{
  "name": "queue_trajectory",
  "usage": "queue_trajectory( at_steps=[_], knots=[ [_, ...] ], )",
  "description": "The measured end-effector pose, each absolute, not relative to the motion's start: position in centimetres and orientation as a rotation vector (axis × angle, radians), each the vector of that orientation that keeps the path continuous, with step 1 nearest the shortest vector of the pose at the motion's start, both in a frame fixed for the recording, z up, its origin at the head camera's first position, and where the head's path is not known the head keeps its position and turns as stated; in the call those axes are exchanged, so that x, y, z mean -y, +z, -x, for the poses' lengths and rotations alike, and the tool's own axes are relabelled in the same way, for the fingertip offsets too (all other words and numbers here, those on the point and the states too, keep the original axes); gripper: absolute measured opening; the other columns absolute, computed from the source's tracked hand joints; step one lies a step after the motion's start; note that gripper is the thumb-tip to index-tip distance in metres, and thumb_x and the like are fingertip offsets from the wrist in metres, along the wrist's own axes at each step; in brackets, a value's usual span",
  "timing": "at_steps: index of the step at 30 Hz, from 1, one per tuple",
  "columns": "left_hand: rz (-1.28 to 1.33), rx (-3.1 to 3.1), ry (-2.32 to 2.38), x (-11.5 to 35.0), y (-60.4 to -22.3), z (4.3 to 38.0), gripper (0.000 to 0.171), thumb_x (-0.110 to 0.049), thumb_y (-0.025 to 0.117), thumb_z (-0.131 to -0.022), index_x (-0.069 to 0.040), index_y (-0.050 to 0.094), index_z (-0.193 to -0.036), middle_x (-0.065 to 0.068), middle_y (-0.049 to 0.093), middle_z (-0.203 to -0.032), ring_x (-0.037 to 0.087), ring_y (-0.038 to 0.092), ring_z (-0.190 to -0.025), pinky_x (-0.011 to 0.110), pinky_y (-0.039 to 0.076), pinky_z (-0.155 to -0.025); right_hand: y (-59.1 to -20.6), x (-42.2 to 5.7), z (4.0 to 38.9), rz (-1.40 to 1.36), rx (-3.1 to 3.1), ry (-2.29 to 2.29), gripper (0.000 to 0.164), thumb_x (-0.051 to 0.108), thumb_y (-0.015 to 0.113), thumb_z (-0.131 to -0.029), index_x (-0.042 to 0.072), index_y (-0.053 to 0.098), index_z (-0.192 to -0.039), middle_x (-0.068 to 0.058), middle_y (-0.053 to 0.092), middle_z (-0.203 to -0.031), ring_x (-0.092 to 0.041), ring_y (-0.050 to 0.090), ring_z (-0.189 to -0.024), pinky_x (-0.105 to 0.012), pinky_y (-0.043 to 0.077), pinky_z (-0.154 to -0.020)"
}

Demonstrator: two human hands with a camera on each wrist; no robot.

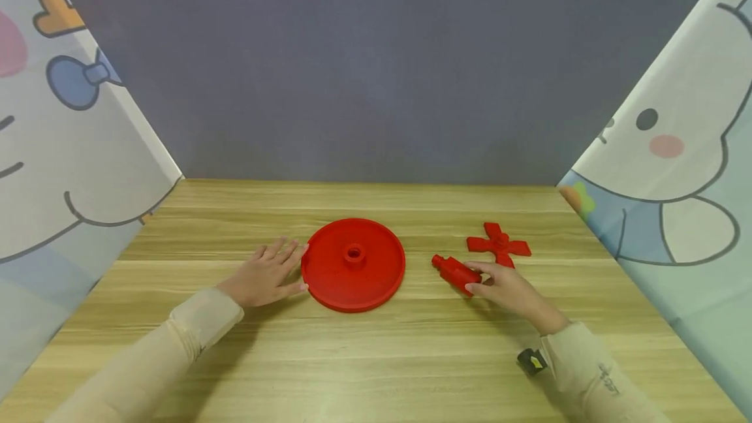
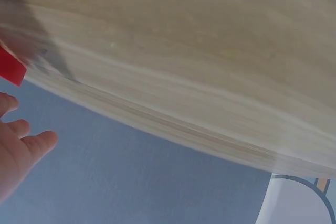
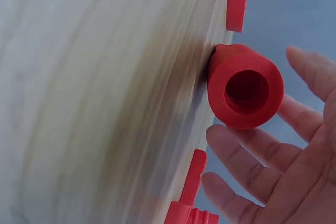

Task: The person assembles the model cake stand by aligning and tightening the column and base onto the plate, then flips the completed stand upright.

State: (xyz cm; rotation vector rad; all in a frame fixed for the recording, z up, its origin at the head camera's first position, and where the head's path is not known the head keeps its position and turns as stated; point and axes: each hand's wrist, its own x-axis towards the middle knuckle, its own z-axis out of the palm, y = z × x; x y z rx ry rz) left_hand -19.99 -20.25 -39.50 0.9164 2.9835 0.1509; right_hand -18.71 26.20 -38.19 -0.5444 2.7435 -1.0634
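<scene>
Left hand by one disc, right by one cylinder (plus one cross).

Two forearms reach in from the frame's bottom edge; left of centre, the left hand spreads its fingers; right of centre, the right hand holds thumb and fingers apart.

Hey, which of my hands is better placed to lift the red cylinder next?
Probably your right hand: it is at one end of the red cylinder, while your left hand is farther off, by the red disc.
</scene>
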Motion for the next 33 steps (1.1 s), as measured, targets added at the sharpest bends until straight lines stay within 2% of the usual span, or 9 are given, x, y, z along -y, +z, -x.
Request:
queue_trajectory(
  at_steps=[3,7,9,12,17,19,21,33],
  knots=[
    [-0.912,-2.973,0.15,19.8,-39.5,20.0,0.078,-0.055,0.047,-0.095,-0.001,0.032,-0.148,0.023,0.031,-0.151,0.047,0.02,-0.139,0.065,0.024,-0.105,-38.3,-26.1,18.8,0.524,-2.77,-1.033,0.052,0.018,0.07,-0.088,-0.007,0.054,-0.13,-0.023,0.062,-0.115,-0.013,0.059,-0.066,-0.025,0.047,-0.056],
    [-0.912,-2.967,0.118,19.7,-39.4,20.2,0.075,-0.056,0.047,-0.094,-0.004,0.037,-0.147,0.02,0.033,-0.15,0.047,0.021,-0.139,0.066,0.023,-0.105,-38.4,-25.8,19.0,0.522,-2.833,-0.958,0.059,0.02,0.074,-0.083,-0.006,0.054,-0.131,-0.02,0.065,-0.11,-0.008,0.043,-0.053,-0.022,0.039,-0.05],
    [-0.922,-2.963,0.086,19.7,-39.5,20.3,0.073,-0.056,0.046,-0.094,-0.005,0.039,-0.146,0.019,0.035,-0.15,0.047,0.021,-0.138,0.066,0.024,-0.104,-38.6,-25.7,19.1,0.529,-2.845,-0.947,0.06,0.02,0.076,-0.081,-0.006,0.055,-0.13,-0.018,0.066,-0.107,-0.009,0.038,-0.053,-0.022,0.036,-0.049],
    [-0.917,-2.952,0.064,19.7,-39.7,20.4,0.073,-0.057,0.046,-0.094,-0.006,0.04,-0.146,0.019,0.035,-0.15,0.047,0.021,-0.138,0.066,0.024,-0.104,-38.8,-25.6,19.3,0.524,-2.818,-0.99,0.058,0.017,0.077,-0.08,-0.007,0.056,-0.128,-0.017,0.066,-0.105,-0.01,0.041,-0.056,-0.022,0.037,-0.05],
    [-0.875,-2.936,0.096,19.3,-40.0,20.3,0.075,-0.059,0.044,-0.094,-0.005,0.039,-0.146,0.019,0.033,-0.151,0.046,0.019,-0.139,0.065,0.022,-0.105,-39.1,-25.8,19.8,0.488,-2.814,-1.022,0.054,0.015,0.078,-0.078,-0.006,0.059,-0.124,-0.018,0.067,-0.103,-0.017,0.055,-0.071,-0.024,0.044,-0.058],
    [-0.872,-2.933,0.112,19.1,-40.1,20.2,0.075,-0.059,0.042,-0.095,-0.004,0.04,-0.146,0.02,0.033,-0.151,0.047,0.019,-0.139,0.065,0.022,-0.106,-39.0,-25.9,19.9,0.475,-2.823,-0.991,0.055,0.015,0.079,-0.076,-0.006,0.06,-0.123,-0.018,0.067,-0.102,-0.02,0.058,-0.079,-0.026,0.046,-0.062],
    [-0.871,-2.93,0.13,18.8,-40.2,20.2,0.074,-0.058,0.042,-0.095,-0.003,0.04,-0.145,0.02,0.033,-0.15,0.047,0.02,-0.139,0.065,0.023,-0.105,-38.8,-25.9,19.9,0.467,-2.813,-0.965,0.057,0.016,0.08,-0.075,-0.007,0.059,-0.123,-0.017,0.067,-0.1,-0.021,0.058,-0.081,-0.027,0.046,-0.062],
    [-0.805,-2.94,0.099,18.6,-39.7,20.4,0.07,-0.054,0.046,-0.095,-0.004,0.042,-0.144,0.018,0.037,-0.149,0.048,0.023,-0.137,0.067,0.025,-0.103,-38.4,-24.7,20.4,0.344,-2.786,-0.882,0.061,0.016,0.078,-0.076,-0.007,0.055,-0.128,-0.01,0.067,-0.092,-0.017,0.057,-0.073,-0.03,0.047,-0.059]
  ],
)
